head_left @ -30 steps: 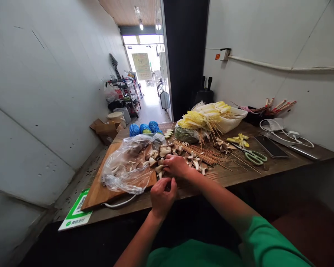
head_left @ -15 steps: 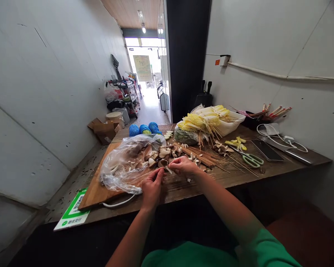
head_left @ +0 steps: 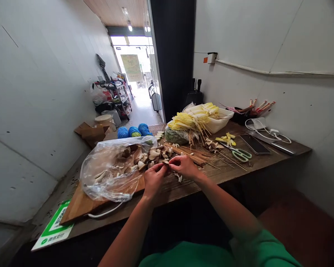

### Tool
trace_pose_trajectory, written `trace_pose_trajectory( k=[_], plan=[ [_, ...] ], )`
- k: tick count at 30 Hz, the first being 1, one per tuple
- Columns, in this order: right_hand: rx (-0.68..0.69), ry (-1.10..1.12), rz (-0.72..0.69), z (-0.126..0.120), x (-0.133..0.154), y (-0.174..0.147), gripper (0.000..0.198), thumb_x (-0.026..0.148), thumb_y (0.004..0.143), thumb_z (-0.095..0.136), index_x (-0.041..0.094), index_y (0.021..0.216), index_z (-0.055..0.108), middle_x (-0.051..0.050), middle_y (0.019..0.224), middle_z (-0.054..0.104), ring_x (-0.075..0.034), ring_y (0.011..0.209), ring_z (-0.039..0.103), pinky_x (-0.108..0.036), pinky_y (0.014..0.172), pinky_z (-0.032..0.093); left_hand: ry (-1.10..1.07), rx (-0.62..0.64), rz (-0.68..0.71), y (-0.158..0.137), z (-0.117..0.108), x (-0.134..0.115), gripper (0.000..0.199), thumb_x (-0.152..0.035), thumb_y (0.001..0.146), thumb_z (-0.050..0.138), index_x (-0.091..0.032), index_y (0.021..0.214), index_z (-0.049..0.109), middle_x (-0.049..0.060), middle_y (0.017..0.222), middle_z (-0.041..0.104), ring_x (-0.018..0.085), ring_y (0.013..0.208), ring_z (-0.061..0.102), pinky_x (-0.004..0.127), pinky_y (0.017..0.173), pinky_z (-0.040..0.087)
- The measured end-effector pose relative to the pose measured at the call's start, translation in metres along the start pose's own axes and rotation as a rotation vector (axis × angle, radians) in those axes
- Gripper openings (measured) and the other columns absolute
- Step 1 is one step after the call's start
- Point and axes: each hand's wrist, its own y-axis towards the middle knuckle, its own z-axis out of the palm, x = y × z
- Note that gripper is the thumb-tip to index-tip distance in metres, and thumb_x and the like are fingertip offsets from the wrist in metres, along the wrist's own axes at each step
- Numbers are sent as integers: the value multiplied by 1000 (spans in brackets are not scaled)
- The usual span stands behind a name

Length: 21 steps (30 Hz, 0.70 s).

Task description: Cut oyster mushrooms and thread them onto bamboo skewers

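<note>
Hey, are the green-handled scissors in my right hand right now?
No, the scissors lie on the table, apart from your right hand, which is at a small mushroom piece.

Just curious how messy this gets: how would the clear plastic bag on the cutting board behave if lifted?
The clear plastic bag would probably sag and crumple, since its film lies in loose wrinkles. Oyster mushrooms might spill out, as they show inside it and past its right edge.

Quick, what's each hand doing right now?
Left hand: closed, holding a mushroom at the fingertips.
Right hand: closed in a pinch beside that mushroom; can't tell if it grips anything.
</note>
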Motion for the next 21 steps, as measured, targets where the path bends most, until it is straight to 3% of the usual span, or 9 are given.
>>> trace_pose_trajectory(
  k=[8, 21],
  plan=[
    [-48, 31, -24, -14, -4, -6, 15, 22, 71, 61, 13, 79, 70, -5, 75, 70, -15, 67, 63, -24, 62, 46, 45, 108, 0, 1, 12, -14, 38, -36, 54, 77, -9, 78, 69, 7, 68, 70, 19, 65, 66, 34, 72, 53],
    [-103, 65, 3, -21, 1, -11, 17, 25, 70, 61, 12, 74, 71, -5, 68, 69, -15, 61, 61, -22, 55, 43, 124, 208, -13, 6, 15, -21, 23, -28, 57, 73, -10, 71, 69, 3, 61, 66, 13, 55, 61, 26, 60, 51]
  ],
)
